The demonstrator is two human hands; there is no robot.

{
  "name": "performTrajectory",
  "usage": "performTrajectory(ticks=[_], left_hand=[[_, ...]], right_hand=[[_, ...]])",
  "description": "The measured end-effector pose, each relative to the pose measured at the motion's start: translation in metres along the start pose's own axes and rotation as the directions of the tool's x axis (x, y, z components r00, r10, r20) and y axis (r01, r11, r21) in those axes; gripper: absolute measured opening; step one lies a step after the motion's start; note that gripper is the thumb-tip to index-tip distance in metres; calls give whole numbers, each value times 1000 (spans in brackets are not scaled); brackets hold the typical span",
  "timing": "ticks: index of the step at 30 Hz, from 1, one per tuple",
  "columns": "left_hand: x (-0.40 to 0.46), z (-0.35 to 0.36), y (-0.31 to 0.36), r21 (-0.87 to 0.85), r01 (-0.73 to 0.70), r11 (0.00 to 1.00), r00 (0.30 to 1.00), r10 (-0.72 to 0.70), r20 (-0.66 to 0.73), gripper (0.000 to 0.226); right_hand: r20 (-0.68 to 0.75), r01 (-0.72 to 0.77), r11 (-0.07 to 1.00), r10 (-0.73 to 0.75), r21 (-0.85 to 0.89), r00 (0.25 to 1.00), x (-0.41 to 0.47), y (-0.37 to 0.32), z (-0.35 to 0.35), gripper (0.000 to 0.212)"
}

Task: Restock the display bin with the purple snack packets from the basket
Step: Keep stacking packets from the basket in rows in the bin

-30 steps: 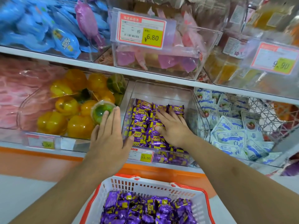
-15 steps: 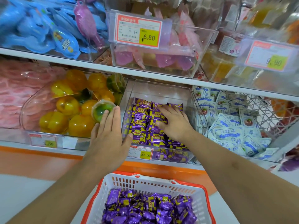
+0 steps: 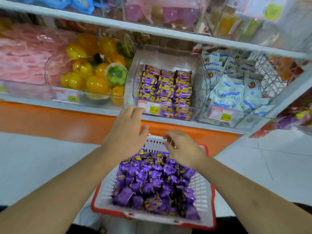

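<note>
Down at the bottom of the view, a white plastic basket with a red rim (image 3: 201, 196) holds a heap of purple foil snack packets with yellow print (image 3: 152, 184), piled from its near edge to its far wall. Both bare hands hover above the basket's far edge. The left hand (image 3: 125, 134) is held flat, palm down, with straight fingers reaching toward the front lip of the shelf, and holds nothing. The right hand (image 3: 182, 147) sits over the far right part of the basket with fingers loosely bent downward; nothing shows in its grasp, and it is clear of the packets below.

Above, on the white shelf with an orange front strip (image 3: 67, 122), stands a clear plastic display bin (image 3: 166, 53) with more purple packets (image 3: 166, 85) laid in neat rows along its floor, its upper part unfilled. A price label (image 3: 149, 107) sits on its front wall. Just beside the bin's left wall, a clear tub holds yellow and orange jelly cups (image 3: 84, 75); just beside its right wall lie pale blue and white sachets (image 3: 236, 88), partly in a white wire basket.
</note>
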State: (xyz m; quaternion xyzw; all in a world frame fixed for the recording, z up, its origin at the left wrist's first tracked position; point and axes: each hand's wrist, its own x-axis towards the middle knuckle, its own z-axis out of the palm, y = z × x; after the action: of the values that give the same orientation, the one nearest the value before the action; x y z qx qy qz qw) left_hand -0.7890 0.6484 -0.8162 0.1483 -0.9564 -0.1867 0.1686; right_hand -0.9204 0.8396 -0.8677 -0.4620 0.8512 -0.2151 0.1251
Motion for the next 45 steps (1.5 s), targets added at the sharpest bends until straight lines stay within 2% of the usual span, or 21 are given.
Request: performTrajectory(ticks=[3, 5, 9, 12, 15, 22, 26, 30, 33, 35, 37, 38, 39, 41, 43, 45], left_hand=[[-30, 36, -26, 32, 122, 992, 975, -126, 185, 52], [-49, 57, -48, 79, 206, 975, 936, -220, 277, 64], [-76, 85, -81, 161, 425, 891, 797, -452, 401, 89], [-91, 104, -94, 184, 490, 852, 685, -506, 524, 97], [-95, 117, -96, 220, 487, 845, 655, -520, 549, 100], [-90, 119, -92, 256, 509, 822, 604, -553, 574, 102], [-83, 112, -88, 248, 535, 808, 584, -565, 583, 100], [-65, 94, -75, 263, 558, 787, 584, -598, 550, 85], [-41, 70, -54, 255, 462, 849, 652, -520, 552, 58], [-21, 49, -35, 108, 416, 903, 712, -397, 580, 32], [0, 27, -16, -48, 409, 911, 765, -313, 563, 36], [11, 17, -9, -154, 436, 887, 785, -291, 547, 39], [20, 5, -2, -287, 494, 821, 792, -288, 538, 37], [31, -22, 11, -528, 610, 590, 772, -295, 563, 26], [33, -46, 23, -618, 691, 374, 716, -239, 656, 24], [29, -63, 30, -653, 717, 244, 692, -136, 709, 29]], right_hand=[[206, -128, 992, 123, 11, 971, -20, 11, 47, 9], [324, -205, 979, 190, 11, 927, -29, 16, 78, 16], [490, -256, 967, 228, -10, 841, -34, 21, 134, 41], [562, -288, 957, 258, -36, 786, -32, 23, 168, 57], [582, -295, 950, 297, -101, 757, -32, 29, 195, 61], [490, -275, 953, 301, -127, 818, -33, 29, 205, 24], [455, -286, 956, 287, -73, 843, -25, 29, 179, 21], [404, -285, 951, 216, 118, 889, -9, 14, 119, 15], [350, -233, 944, 142, 235, 926, 5, -3, 59, 12], [283, -161, 942, 75, 295, 956, 12, -16, 16, 12], [194, -96, 930, 27, 354, 981, 14, -30, -28, 15], [149, -65, 919, 7, 388, 989, 14, -36, -48, 17], [96, -22, 909, -20, 417, 995, 13, -43, -67, 19], [2, 31, 874, -37, 486, 999, 8, -52, -97, 25], [-68, 79, 834, -50, 546, 996, 2, -56, -116, 28], [-142, 160, 824, -98, 543, 985, -2, -58, -124, 27]])
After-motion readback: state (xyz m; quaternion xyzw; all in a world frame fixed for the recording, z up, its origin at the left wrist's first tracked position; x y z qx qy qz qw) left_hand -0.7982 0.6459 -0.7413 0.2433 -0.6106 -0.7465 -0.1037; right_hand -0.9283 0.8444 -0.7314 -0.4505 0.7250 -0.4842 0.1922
